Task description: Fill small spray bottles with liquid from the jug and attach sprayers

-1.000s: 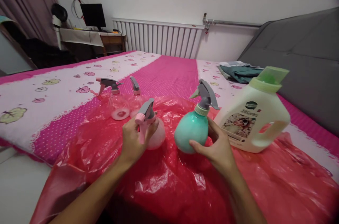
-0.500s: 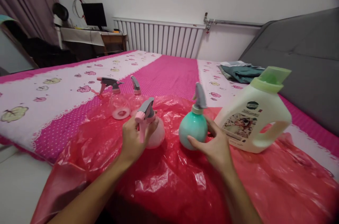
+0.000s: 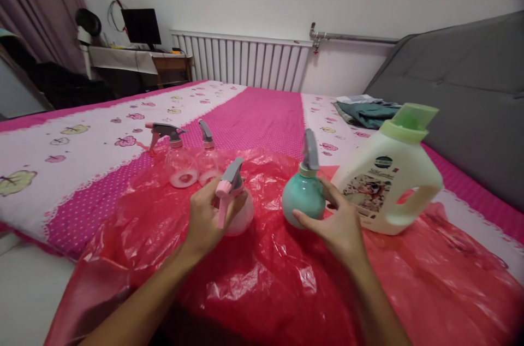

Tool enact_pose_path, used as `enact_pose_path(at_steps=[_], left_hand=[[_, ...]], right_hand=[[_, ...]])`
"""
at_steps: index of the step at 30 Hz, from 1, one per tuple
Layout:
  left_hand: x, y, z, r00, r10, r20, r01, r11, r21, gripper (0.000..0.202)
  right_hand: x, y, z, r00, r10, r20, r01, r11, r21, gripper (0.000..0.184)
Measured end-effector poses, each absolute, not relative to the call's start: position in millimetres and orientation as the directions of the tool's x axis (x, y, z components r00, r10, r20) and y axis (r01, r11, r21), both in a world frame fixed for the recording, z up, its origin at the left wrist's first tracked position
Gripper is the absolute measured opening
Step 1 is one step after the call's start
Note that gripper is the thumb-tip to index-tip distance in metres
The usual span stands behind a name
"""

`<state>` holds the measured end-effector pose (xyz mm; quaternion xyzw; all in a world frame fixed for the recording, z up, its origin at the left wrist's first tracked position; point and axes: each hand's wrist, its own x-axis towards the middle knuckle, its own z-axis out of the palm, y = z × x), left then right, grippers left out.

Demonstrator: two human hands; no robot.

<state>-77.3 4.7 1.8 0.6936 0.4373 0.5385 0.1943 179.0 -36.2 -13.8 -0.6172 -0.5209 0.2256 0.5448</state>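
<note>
My left hand (image 3: 207,215) is closed around the neck of a pink spray bottle (image 3: 241,218), whose grey and pink trigger head stands above my fingers. On the right, my right hand (image 3: 338,220) grips the round body of a turquoise spray bottle (image 3: 303,201) with a grey trigger head, thumb in front and fingers behind. Both bottles are upright over the red plastic sheet (image 3: 254,291). Two more clear pink spray bottles stand behind my left hand: one (image 3: 180,163) with its trigger pointing left, the other (image 3: 208,160) beside it.
A large cream detergent jug (image 3: 385,182) with a green cap stands just right of my right hand. Folded clothes (image 3: 368,111) lie on the patterned bed (image 3: 270,111) behind it. Farther back are a radiator (image 3: 245,59), a grey headboard (image 3: 458,73) and a desk with a monitor (image 3: 141,27).
The turquoise bottle has shifted slightly right with my right hand. The pink bottle in my left hand has turned a little and sits slightly lower. The whole view has moved a bit.
</note>
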Motion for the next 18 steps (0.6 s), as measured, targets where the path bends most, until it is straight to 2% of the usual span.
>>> enact_pose_path(at_steps=[4, 7, 10, 14, 18], left_hand=[[-75.5, 4.2, 6.0, 0.035, 0.804, 0.593, 0.437, -0.546, 0.714, 0.023], [-74.6, 5.5, 6.5, 0.014, 0.799, 0.601, 0.461, -0.539, 0.705, 0.026], [-74.5, 7.3, 4.5, -0.005, 0.805, 0.593, 0.453, -0.527, 0.719, 0.03], [-74.8, 9.0, 1.6, -0.019, 0.824, 0.566, 0.448, -0.499, 0.742, 0.037], [-74.9, 10.3, 0.3, -0.027, 0.821, 0.57, 0.451, -0.499, 0.74, 0.038]], right_hand=[[182.5, -38.5, -12.3, 0.28, 0.904, 0.324, 0.325, 0.228, -0.918, 0.089], [181.0, -38.2, -11.4, 0.343, 0.893, 0.29, 0.306, 0.185, -0.934, 0.091], [178.0, -36.1, -11.8, 0.301, 0.927, 0.224, 0.222, 0.16, -0.962, 0.09], [176.4, -33.0, -15.2, 0.383, 0.9, 0.208, 0.252, 0.114, -0.961, 0.093], [175.9, -31.9, -17.8, 0.32, 0.925, 0.203, 0.2, 0.143, -0.969, 0.089]])
